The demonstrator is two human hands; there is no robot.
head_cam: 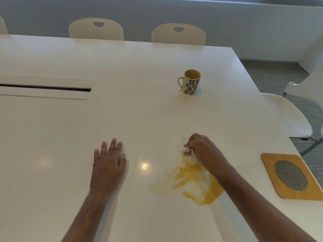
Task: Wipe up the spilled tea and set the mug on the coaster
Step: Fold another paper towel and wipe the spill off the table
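A: Where is the spilled tea [201,187]?

B: On the white table [122,110], near its front right part: a yellow puddle with paler, wet edges, lying under and beside the right forearm.

A: And the right hand [201,147]?

B: It sits at the far end of the puddle, fingers curled down and pinching a small white wad, a tissue [185,149] by the look of it, pressed against the table. More crumpled white material seems to trail back through the yellow liquid, though how much is tissue and how much is sheen I cannot tell.

A: The left hand [108,163]?

B: Flat on the table, palm down, fingers straight and slightly spread, holding nothing. It lies well to the left of the puddle.

A: The mug [190,82]?

B: Upright, further back on the table, well apart from both hands. Cream with dark leaf prints, handle to the left, brownish liquid inside.

A: The coaster [291,175]?

B: A wooden square with a round mesh centre, at the table's right edge, nothing on it. White perforated chairs [178,34] stand along the far side and at the right
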